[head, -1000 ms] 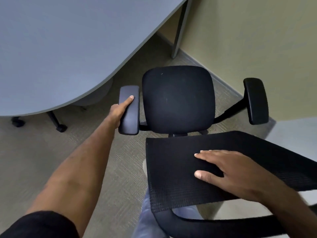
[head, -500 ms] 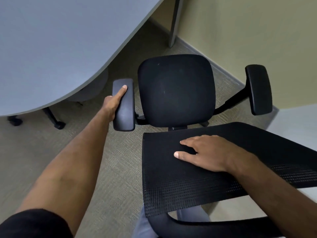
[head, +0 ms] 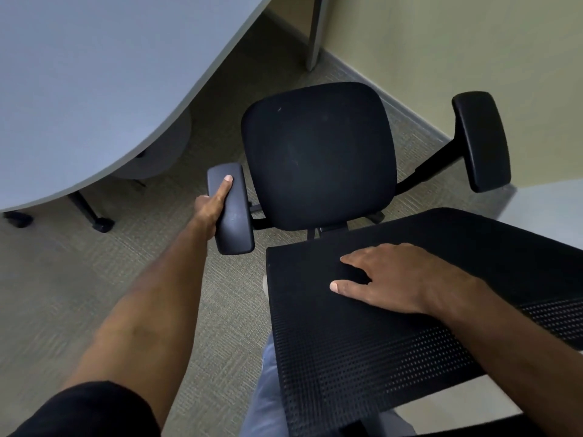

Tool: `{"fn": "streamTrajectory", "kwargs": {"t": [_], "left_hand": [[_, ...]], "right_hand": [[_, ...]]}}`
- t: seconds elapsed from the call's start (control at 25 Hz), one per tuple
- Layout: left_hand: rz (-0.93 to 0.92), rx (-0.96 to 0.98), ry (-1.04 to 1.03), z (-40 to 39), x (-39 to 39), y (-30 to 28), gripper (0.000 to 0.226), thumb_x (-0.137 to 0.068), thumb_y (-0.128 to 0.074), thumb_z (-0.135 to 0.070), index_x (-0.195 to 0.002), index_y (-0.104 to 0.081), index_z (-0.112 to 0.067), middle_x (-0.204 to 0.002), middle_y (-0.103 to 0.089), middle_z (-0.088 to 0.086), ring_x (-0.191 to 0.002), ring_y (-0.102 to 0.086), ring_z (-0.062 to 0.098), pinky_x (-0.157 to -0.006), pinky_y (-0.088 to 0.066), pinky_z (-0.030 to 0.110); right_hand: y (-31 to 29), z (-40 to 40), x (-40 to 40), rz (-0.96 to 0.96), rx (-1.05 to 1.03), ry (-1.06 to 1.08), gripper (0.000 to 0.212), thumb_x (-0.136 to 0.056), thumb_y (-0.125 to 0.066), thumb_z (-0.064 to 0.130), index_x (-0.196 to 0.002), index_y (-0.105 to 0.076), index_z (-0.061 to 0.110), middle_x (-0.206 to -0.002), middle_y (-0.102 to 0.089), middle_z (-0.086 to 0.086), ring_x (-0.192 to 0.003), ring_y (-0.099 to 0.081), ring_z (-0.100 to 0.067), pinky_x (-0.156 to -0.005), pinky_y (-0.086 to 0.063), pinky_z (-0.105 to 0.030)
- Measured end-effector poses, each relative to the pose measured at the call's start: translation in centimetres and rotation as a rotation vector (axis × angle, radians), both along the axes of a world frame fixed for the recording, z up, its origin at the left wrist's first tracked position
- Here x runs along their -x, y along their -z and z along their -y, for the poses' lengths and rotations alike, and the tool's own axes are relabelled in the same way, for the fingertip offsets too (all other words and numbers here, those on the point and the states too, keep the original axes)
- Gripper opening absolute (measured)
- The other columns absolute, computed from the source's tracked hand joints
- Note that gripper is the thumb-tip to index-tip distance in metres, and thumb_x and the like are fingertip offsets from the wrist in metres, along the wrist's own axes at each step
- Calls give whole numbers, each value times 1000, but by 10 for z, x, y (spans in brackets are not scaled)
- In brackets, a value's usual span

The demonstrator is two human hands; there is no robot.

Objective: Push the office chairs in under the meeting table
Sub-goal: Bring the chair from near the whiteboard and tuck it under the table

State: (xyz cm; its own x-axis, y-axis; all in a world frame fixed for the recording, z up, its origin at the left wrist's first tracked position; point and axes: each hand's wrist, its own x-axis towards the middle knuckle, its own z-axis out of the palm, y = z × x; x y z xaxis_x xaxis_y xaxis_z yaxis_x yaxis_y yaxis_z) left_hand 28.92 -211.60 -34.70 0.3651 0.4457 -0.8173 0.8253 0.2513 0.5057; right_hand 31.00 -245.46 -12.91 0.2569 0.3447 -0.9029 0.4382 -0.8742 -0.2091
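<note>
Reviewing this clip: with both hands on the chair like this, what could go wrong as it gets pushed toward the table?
1. The left hand wraps the outer side of the left armrest, nearest the table edge; fingers might get pinched there.
2. The right armrest sits close to the wall and may scrape it if the chair swings.
3. The right hand only lies flat on the mesh backrest, so steering could slip.

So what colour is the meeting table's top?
Plain pale grey-blue, no pattern; the meeting table top shows clearly in the head view.
</note>
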Motion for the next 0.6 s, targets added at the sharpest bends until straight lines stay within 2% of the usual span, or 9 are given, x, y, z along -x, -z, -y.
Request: {"fn": "streamTrajectory", "kwargs": {"t": [0.2, 0.36, 0.6], "left_hand": [[-45, -9, 20, 2, -1, 23, 62, -76, -78, -76, -90, -66, -16, -97, -74, 4, -88, -73, 21, -79, -59, 34], [-20, -22, -9, -3, -10, 28, 58, -74, -81, -73, -89, -66, -19, -96, -74, 1, -84, -73, 17, -65, -54, 28], [-35, -6, 3, -10, -17, 27, 63, -72, -82, -75, -94, -64, -19, -98, -74, 3, -87, -74, 20, -65, -54, 30]], "right_hand": [[1, -1, 2, -3, -4, -11, 90, -91, -23, 88, -163, -31, 34, -170, -33, 10, -154, -33, -16, -125, -25, -44], [1, -8, 6, -15, -12, -10, 89, -93, -19, 85, -165, -26, 33, -172, -28, 5, -156, -29, -17, -127, -23, -45], [1, -14, 5, -27, -10, 2, 88, -94, -18, 84, -165, -24, 33, -173, -27, 4, -157, -27, -18, -127, -22, -45]]}}
